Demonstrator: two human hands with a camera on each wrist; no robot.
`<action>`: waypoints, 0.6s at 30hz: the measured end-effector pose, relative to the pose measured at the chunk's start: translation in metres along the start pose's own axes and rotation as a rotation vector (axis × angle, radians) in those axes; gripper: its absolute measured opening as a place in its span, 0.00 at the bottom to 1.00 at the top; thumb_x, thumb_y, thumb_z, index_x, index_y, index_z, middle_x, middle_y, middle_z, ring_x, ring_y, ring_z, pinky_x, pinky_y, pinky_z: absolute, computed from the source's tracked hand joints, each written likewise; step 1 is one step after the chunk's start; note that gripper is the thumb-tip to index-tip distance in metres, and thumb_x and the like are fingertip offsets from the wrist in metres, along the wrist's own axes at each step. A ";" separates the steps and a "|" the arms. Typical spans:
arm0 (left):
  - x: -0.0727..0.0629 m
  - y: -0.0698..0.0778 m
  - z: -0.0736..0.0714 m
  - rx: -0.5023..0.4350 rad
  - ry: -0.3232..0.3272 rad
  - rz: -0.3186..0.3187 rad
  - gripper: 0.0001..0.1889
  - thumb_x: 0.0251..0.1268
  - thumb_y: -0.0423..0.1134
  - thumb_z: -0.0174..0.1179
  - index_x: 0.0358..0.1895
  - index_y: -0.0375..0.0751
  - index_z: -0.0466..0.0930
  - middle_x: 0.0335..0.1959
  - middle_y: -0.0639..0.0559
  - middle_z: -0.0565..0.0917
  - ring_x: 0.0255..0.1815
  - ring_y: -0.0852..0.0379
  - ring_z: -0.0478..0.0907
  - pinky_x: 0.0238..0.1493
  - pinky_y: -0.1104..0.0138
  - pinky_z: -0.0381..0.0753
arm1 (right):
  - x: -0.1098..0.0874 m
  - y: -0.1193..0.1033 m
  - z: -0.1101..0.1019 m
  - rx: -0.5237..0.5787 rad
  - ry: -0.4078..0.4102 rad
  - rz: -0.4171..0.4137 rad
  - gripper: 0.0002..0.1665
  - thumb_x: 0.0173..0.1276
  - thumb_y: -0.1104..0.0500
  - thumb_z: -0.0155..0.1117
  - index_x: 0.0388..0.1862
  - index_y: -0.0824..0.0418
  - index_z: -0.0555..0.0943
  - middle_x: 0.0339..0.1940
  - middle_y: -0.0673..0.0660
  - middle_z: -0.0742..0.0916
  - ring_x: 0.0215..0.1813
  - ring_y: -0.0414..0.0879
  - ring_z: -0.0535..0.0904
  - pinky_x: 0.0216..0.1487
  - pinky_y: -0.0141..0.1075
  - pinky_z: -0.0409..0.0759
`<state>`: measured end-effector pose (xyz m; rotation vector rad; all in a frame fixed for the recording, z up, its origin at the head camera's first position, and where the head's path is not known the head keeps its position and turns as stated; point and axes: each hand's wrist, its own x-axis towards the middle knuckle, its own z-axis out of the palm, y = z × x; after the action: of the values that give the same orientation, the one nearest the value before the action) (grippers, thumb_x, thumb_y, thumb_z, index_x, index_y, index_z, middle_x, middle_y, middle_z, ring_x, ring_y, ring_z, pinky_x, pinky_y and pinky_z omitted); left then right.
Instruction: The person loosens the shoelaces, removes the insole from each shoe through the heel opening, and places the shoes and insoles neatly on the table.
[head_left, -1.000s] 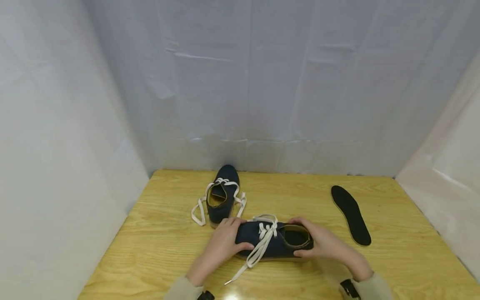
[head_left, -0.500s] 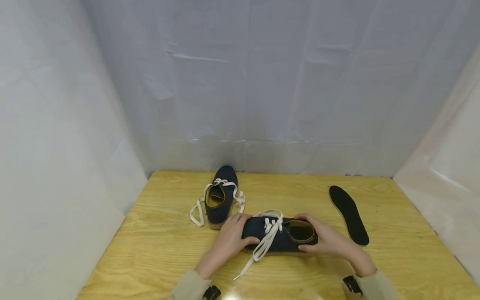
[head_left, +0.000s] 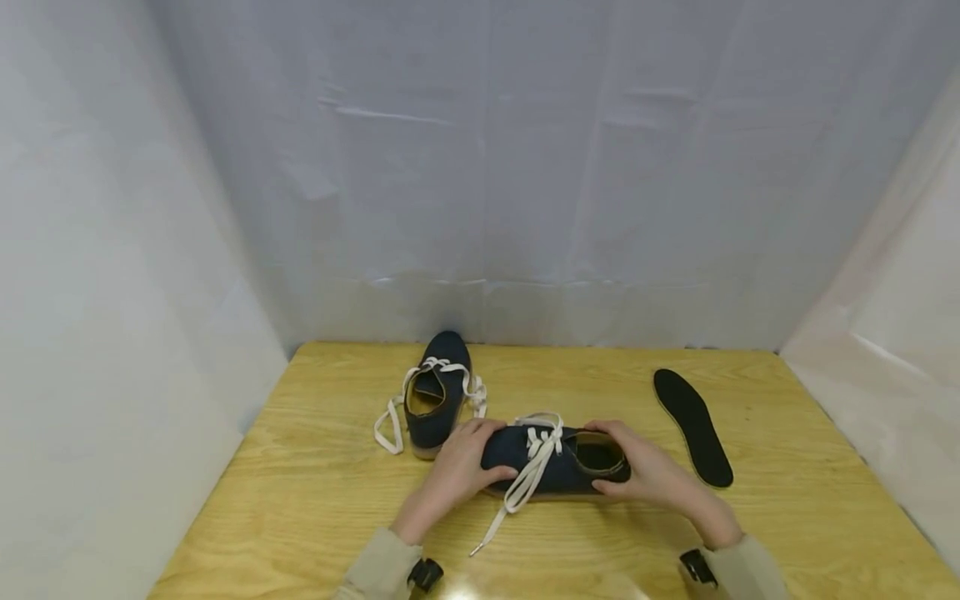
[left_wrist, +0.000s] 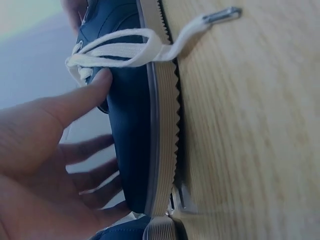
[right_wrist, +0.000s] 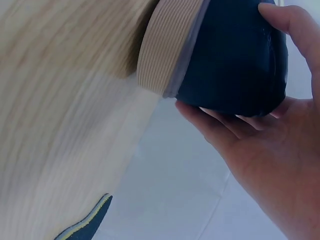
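Note:
A navy canvas shoe [head_left: 506, 450] with a tan ridged sole [left_wrist: 165, 120] lies crosswise near the table's front, toe to the left and heel to the right. My left hand [head_left: 457, 467] grips its toe end, thumb on the near side and fingers on the far side. The heel is held by my right hand [head_left: 648, 471], thumb near and fingers around the back, as the right wrist view [right_wrist: 280, 150] also shows. White laces [head_left: 528, 479] are bunched at the eyelets, and one metal-tipped end trails onto the wood toward the front.
A second navy shoe [head_left: 437, 425] with loose white laces stands behind my left hand, toe to the back. To the right lies a black insole [head_left: 695, 429]. White sheeting [head_left: 480, 183] closes off the back and both sides of the wooden table [head_left: 300, 483].
Both hands and the held shoe have shifted slightly toward the back of the table. The grip on toe and heel stays the same; the other shoe and insole keep their places.

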<state>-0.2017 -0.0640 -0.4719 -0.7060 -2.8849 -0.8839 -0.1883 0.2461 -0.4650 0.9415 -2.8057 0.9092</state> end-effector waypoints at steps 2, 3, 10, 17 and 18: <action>0.001 0.001 -0.001 -0.002 -0.018 0.015 0.35 0.61 0.51 0.73 0.69 0.40 0.74 0.65 0.41 0.76 0.68 0.38 0.71 0.68 0.44 0.70 | 0.000 -0.001 0.000 -0.010 0.014 -0.004 0.45 0.60 0.58 0.78 0.73 0.62 0.68 0.61 0.60 0.80 0.57 0.56 0.81 0.54 0.52 0.82; 0.001 0.001 -0.001 0.000 -0.026 0.024 0.35 0.61 0.51 0.73 0.69 0.40 0.74 0.66 0.41 0.76 0.69 0.38 0.71 0.68 0.45 0.70 | 0.001 -0.001 0.001 -0.015 0.024 -0.008 0.45 0.59 0.58 0.79 0.72 0.61 0.68 0.60 0.60 0.80 0.57 0.56 0.81 0.53 0.52 0.82; 0.005 0.004 0.001 0.027 -0.052 0.088 0.37 0.61 0.51 0.73 0.71 0.43 0.72 0.66 0.42 0.76 0.68 0.40 0.72 0.69 0.44 0.68 | 0.001 -0.002 0.003 -0.053 0.066 -0.038 0.45 0.56 0.60 0.80 0.72 0.62 0.70 0.59 0.60 0.81 0.55 0.56 0.82 0.52 0.52 0.83; 0.006 0.006 0.003 0.025 -0.059 0.086 0.39 0.60 0.52 0.74 0.73 0.44 0.70 0.67 0.43 0.76 0.68 0.40 0.71 0.71 0.43 0.65 | -0.001 -0.006 -0.003 -0.037 0.003 0.019 0.46 0.61 0.53 0.79 0.74 0.60 0.68 0.64 0.60 0.79 0.60 0.57 0.80 0.55 0.55 0.81; 0.006 0.006 0.003 0.021 -0.061 0.084 0.39 0.60 0.52 0.73 0.73 0.44 0.70 0.67 0.43 0.76 0.69 0.39 0.71 0.71 0.43 0.65 | -0.001 -0.007 -0.005 -0.029 -0.011 0.033 0.46 0.62 0.51 0.78 0.75 0.60 0.68 0.65 0.61 0.79 0.61 0.58 0.80 0.56 0.56 0.80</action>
<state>-0.2037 -0.0553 -0.4702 -0.8598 -2.8878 -0.8360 -0.1843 0.2453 -0.4574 0.9014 -2.8436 0.8678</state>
